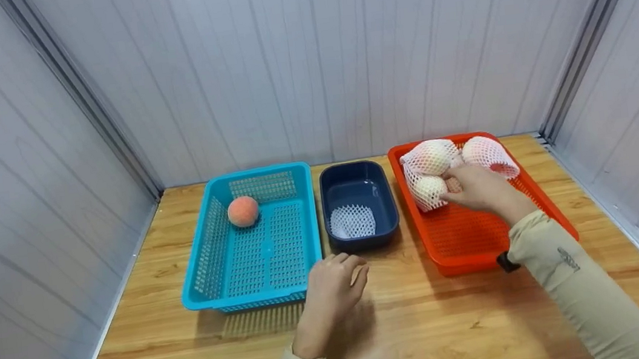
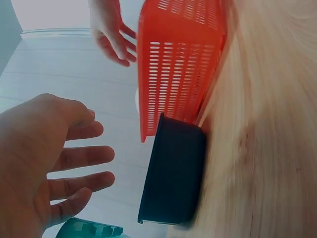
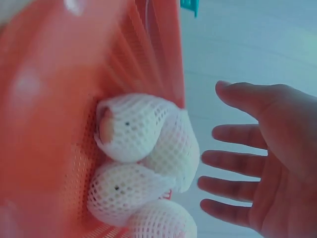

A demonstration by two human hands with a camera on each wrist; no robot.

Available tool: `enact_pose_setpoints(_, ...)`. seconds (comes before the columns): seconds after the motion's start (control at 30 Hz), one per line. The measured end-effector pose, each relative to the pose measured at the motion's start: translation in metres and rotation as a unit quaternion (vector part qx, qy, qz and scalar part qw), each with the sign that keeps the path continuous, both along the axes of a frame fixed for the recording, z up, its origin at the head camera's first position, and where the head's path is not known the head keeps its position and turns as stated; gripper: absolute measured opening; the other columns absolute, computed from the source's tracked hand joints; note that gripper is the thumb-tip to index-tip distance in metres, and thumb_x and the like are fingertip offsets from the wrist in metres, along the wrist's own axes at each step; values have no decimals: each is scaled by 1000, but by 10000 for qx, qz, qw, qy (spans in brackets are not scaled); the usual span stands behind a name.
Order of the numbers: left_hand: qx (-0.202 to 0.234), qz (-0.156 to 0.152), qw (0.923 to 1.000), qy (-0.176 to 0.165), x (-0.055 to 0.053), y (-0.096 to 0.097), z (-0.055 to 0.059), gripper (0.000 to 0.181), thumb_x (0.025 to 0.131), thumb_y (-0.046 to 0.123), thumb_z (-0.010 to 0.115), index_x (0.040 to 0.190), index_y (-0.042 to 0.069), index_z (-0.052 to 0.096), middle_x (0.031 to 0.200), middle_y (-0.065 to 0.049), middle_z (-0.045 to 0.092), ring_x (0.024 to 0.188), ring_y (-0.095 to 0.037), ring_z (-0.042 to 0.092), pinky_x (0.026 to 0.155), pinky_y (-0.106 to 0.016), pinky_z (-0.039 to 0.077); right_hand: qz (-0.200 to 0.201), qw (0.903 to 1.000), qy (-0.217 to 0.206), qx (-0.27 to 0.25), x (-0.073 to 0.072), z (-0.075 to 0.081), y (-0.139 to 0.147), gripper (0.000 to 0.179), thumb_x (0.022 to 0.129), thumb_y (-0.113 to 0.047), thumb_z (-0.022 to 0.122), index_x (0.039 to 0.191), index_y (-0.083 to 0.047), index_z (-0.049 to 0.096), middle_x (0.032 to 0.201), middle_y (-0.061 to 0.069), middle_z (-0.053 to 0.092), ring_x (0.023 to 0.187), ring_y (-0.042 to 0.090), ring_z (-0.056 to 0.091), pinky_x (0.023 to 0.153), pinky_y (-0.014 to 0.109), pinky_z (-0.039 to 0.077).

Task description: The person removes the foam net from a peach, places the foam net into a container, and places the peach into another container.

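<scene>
My right hand point(image 1: 482, 190) reaches over the red basket point(image 1: 463, 235), close above several peaches in white foam nets point(image 1: 434, 156). In the right wrist view its fingers point(image 3: 235, 163) are spread and straight, apart from the netted peaches point(image 3: 131, 126); pinkish fruit shows at one net's open end. My left hand point(image 1: 332, 284) hovers by the front right corner of the blue basket point(image 1: 267, 250), fingers loosely bent and holding nothing. One bare peach point(image 1: 243, 212) lies toward the back of the blue basket.
Between the baskets stands a navy plastic container point(image 1: 359, 183) with an empty white foam net point(image 1: 353, 222) in it. The wooden table point(image 1: 423, 325) is bounded by pale panel walls point(image 1: 281, 68) at the back and both sides.
</scene>
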State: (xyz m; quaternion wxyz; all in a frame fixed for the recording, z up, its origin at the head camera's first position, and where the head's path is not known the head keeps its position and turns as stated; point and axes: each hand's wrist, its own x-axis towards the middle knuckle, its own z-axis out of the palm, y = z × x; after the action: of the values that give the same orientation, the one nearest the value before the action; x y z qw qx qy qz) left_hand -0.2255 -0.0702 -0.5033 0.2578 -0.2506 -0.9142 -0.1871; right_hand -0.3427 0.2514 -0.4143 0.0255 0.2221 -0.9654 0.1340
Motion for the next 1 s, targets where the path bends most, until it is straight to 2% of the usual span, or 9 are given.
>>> enact_pose_setpoints(0.27,-18,-142,9999,81,3,10,-7,8,88,23,69,89,17,75,85,5,69,75,-17,64,65,-33,50,-98,9996,-159,218,-43,6,3,51,88,-24,69,125,7,55,124,27,54,114,44,52,95,57,40)
enact_pose_setpoints(0.7,51,-576,9972,474,7,39,-18,8,85,22,72,91,17,73,89,6,68,81,-17,62,71,-31,50,-45,9988,96,474,-93,-10,-4,76,81,-28,79,142,0,43,142,30,35,127,51,33,97,65,33)
enact_pose_setpoints(0.87,90,-418,9963,750,9,32,-17,6,83,20,73,88,17,73,85,5,66,78,-17,61,69,-31,49,-60,9975,-129,693,-108,-18,-9,82,78,-17,80,146,-2,37,147,30,29,131,52,28,100,67,29)
enact_pose_setpoints(1.0,74,-47,9950,997,12,21,-11,5,82,17,72,87,17,73,85,4,66,79,-19,60,65,-34,48,-91,9963,-294,805,-117,-23,-13,86,75,-8,80,148,-4,34,148,29,29,132,51,26,102,68,25)
